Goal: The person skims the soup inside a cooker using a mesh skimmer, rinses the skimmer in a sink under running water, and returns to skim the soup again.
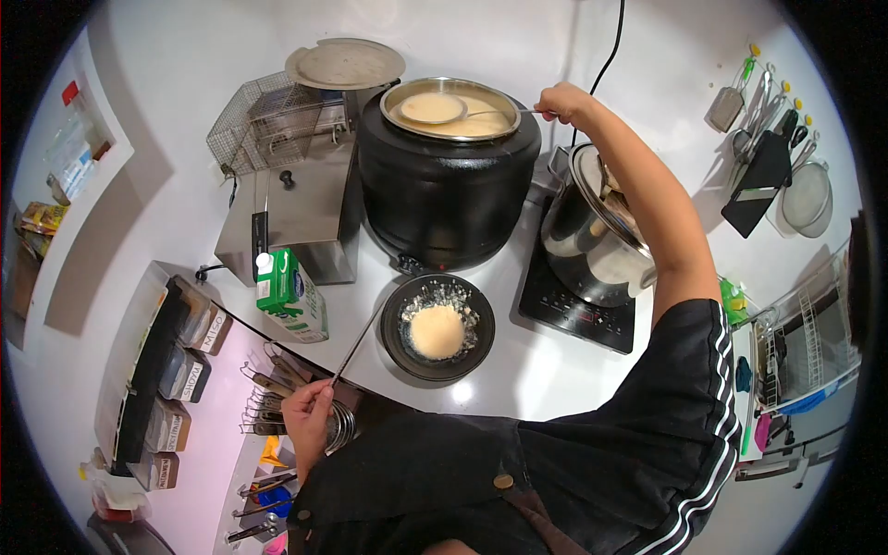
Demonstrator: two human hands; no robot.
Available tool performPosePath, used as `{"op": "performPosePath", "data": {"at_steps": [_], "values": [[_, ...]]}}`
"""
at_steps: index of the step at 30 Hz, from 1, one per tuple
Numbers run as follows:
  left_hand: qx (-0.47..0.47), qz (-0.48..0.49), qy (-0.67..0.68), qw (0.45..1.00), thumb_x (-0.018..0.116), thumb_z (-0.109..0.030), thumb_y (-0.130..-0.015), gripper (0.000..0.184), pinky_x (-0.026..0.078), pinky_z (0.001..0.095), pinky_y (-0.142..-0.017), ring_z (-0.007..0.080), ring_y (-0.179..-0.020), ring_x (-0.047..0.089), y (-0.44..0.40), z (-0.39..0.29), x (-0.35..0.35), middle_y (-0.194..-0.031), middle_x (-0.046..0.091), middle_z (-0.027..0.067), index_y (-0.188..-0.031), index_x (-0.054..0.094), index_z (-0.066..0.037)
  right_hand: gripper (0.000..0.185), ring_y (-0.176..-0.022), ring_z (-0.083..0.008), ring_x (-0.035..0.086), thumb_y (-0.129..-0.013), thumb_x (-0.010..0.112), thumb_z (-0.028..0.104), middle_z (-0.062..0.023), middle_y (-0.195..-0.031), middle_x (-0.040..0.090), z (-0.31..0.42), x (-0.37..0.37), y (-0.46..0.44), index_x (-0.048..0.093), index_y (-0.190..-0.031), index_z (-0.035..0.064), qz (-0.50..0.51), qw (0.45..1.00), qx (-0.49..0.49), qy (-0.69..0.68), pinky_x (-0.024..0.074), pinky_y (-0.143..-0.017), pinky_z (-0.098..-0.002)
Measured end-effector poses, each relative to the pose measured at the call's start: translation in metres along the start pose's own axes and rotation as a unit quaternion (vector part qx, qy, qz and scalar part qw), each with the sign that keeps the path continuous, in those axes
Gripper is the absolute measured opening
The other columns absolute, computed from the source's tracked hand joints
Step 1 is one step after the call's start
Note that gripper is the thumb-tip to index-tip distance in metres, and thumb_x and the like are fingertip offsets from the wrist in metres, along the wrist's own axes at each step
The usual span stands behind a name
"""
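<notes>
My right hand (566,104) is closed around the long handle of a ladle. The ladle's bowl (435,109), full of creamy pale broth, is in the broth at the top of the black soup warmer (449,185). My left hand (309,413) grips a thin metal rod-like utensil (359,340) whose far end reaches the left rim of a dark bowl (392,344). Creamy liquid and small white bits lie in the bowl. Wire loops (341,427) show beside my left hand; whether they belong to the utensil I cannot tell.
A green-and-white carton (292,296) stands left of the bowl, before a steel fryer (310,203) with wire baskets (264,125). A steel stockpot (592,240) sits on a black induction cooker (578,319) at right. Labelled containers (180,375) and hanging strainers (268,398) are at left.
</notes>
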State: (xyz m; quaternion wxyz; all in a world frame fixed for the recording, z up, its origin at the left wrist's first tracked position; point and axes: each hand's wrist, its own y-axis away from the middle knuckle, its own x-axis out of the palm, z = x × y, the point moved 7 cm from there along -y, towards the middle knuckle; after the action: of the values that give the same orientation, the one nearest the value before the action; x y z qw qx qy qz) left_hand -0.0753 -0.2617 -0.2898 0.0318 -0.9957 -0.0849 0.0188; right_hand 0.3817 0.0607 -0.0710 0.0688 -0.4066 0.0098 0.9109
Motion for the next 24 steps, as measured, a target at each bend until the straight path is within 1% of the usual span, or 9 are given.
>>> {"op": "performPosePath", "data": {"at_steps": [5,7,12,13,15,16,17,21,24], "values": [[0.006,-0.001,0.005,1.000,0.060,-0.006,-0.079,0.015,0.031,0.0173,-0.048,0.0028,-0.052,0.042,-0.001,0.002,0.000,-0.060,0.052,-0.0019,-0.090,0.064,0.002,0.025,-0.036,-0.0106,0.028,-0.069,0.058,0.013,-0.0031,-0.044,0.040,-0.003,-0.007,-0.007,0.049,-0.049,0.0023,0.030,0.996,-0.020,0.086,0.0182,-0.035,-0.0288],[0.007,0.009,0.010,1.000,0.060,-0.007,-0.079,0.015,0.032,0.0173,-0.048,0.0030,-0.052,0.043,-0.001,0.000,0.003,-0.061,0.053,-0.0017,-0.090,0.064,0.002,0.030,-0.038,-0.0165,0.039,-0.072,0.055,0.026,-0.0079,-0.045,0.046,0.001,-0.005,-0.008,0.054,-0.051,0.0047,0.066,0.960,-0.087,0.259,0.0305,-0.039,-0.0311],[-0.009,0.001,-0.012,1.000,0.061,-0.009,-0.078,0.016,0.037,0.0173,-0.050,0.0040,-0.054,0.047,0.001,-0.006,0.002,-0.064,0.057,-0.0006,-0.089,0.064,0.003,0.030,-0.039,-0.0153,0.042,-0.073,0.056,0.026,-0.0061,-0.045,0.047,-0.016,-0.016,-0.013,0.055,-0.054,0.0034,0.007,0.991,-0.048,0.125,0.0340,-0.038,-0.0318],[-0.011,0.010,-0.014,1.000,0.062,-0.010,-0.078,0.016,0.037,0.0173,-0.050,0.0042,-0.055,0.048,0.000,-0.008,0.003,-0.064,0.057,-0.0002,-0.088,0.064,0.003,0.031,-0.039,-0.0145,0.043,-0.074,0.056,0.026,-0.0061,-0.045,0.047,-0.009,-0.014,-0.010,0.054,-0.053,0.0039,0.021,0.961,-0.069,0.266,0.0340,-0.038,-0.0306],[0.000,-0.013,-0.041,0.999,0.062,-0.010,-0.078,0.016,0.038,0.0177,-0.050,0.0041,-0.054,0.048,-0.001,-0.009,0.000,-0.063,0.058,0.0001,-0.087,0.064,0.002,0.024,-0.039,-0.0138,0.042,-0.074,0.057,0.022,-0.0050,-0.049,0.049,-0.033,-0.019,-0.025,0.054,-0.059,0.0041,0.012,0.993,-0.075,0.094,0.0330,-0.036,-0.0290],[0.009,-0.005,-0.068,0.998,0.063,-0.011,-0.077,0.016,0.038,0.0181,-0.049,0.0039,-0.053,0.048,-0.001,-0.011,0.000,-0.062,0.058,0.0005,-0.087,0.064,0.002,0.029,-0.037,-0.0153,0.042,-0.075,0.057,0.021,-0.0058,-0.045,0.047,-0.023,-0.020,-0.018,0.055,-0.053,0.0025,0.010,0.980,-0.123,0.159,0.0315,-0.035,-0.0305],[0.005,-0.030,-0.071,0.997,0.063,-0.011,-0.077,0.016,0.038,0.0181,-0.049,0.0039,-0.053,0.048,-0.003,-0.011,-0.006,-0.062,0.058,0.0005,-0.087,0.064,0.002,0.030,-0.037,-0.0144,0.040,-0.075,0.057,0.019,-0.0054,-0.045,0.046,-0.023,-0.022,-0.010,0.053,-0.051,0.0019,-0.001,0.994,-0.052,0.091,0.0287,-0.034,-0.0300],[0.152,-0.011,-0.179,0.972,0.063,-0.013,-0.076,0.013,0.038,0.0221,-0.046,0.0064,-0.050,0.050,-0.026,-0.074,-0.008,-0.059,0.058,0.0051,-0.083,0.065,-0.002,0.019,-0.035,-0.0110,0.034,-0.073,0.054,0.018,-0.0028,-0.050,0.046,-0.017,-0.020,0.003,0.047,-0.059,0.0073,0.010,0.998,-0.005,0.059,0.0228,-0.032,-0.0280],[0.315,-0.062,-0.239,0.916,0.064,-0.013,-0.075,0.012,0.040,0.0261,-0.046,0.0146,-0.050,0.054,-0.052,-0.141,-0.010,-0.060,0.060,0.0083,-0.082,0.066,-0.004,0.019,-0.034,-0.0101,0.032,-0.072,0.054,0.019,-0.0008,-0.048,0.043,-0.014,-0.019,0.013,0.045,-0.058,0.0092,0.012,0.999,0.025,0.032,0.0211,-0.032,-0.0276]]}}
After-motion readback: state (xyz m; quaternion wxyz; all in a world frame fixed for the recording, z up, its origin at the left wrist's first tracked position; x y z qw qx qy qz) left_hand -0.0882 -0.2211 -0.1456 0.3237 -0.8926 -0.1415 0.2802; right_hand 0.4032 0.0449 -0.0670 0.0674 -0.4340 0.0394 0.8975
